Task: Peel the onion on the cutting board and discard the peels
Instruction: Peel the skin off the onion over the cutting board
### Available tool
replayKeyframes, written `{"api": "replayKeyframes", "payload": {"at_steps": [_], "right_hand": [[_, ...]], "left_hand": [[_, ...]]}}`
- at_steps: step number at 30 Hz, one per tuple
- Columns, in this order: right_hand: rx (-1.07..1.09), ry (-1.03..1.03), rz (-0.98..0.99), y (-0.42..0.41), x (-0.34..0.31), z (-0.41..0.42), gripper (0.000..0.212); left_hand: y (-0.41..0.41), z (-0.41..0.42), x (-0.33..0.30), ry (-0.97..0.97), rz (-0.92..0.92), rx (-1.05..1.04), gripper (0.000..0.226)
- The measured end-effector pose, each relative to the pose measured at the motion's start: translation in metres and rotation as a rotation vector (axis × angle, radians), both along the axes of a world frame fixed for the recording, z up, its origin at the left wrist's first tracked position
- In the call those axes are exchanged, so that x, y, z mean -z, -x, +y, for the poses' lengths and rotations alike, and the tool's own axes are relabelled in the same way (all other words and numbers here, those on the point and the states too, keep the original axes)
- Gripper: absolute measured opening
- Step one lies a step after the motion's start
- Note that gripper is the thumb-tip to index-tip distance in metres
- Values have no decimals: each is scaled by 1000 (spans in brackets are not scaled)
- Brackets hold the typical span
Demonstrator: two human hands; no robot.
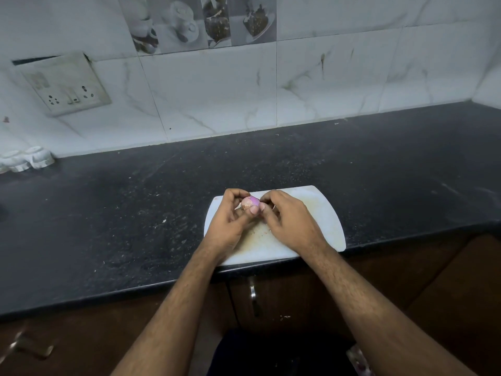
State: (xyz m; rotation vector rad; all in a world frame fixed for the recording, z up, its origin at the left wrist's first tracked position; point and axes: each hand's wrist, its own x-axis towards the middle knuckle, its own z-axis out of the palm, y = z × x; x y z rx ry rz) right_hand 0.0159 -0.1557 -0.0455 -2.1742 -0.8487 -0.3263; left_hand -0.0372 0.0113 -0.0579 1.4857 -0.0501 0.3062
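Observation:
A small onion, purple with patches of pale dry skin, is held just above the white cutting board near its far left part. My left hand grips it, fingers curled over the top and thumb under it. My right hand pinches the onion's right side with curled fingertips. Much of the onion is hidden by the fingers. Small reddish peel scraps lie on the board between my hands.
The board lies at the front edge of a dark speckled counter. White cups stand at the far left by the tiled wall. A wall socket plate is above them. A cabinet handle is below the counter edge.

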Motion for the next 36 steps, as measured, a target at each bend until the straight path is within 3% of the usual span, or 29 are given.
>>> {"api": "replayKeyframes", "payload": {"at_steps": [16, 26, 30, 33, 36], "right_hand": [[8, -26, 168, -3, -4, -2, 5], [116, 16, 196, -5, -2, 1, 15], [174, -4, 269, -9, 2, 0, 18], [120, -6, 254, -10, 2, 0, 11], [46, 8, 191, -8, 0, 1, 23]], "left_hand": [[2, 2, -2, -42, 18, 32, 35], [4, 0, -6, 38, 30, 35, 39], [3, 3, -7, 244, 61, 54, 42], [3, 4, -8, 239, 62, 64, 41], [2, 5, -7, 247, 52, 44, 38]]}}
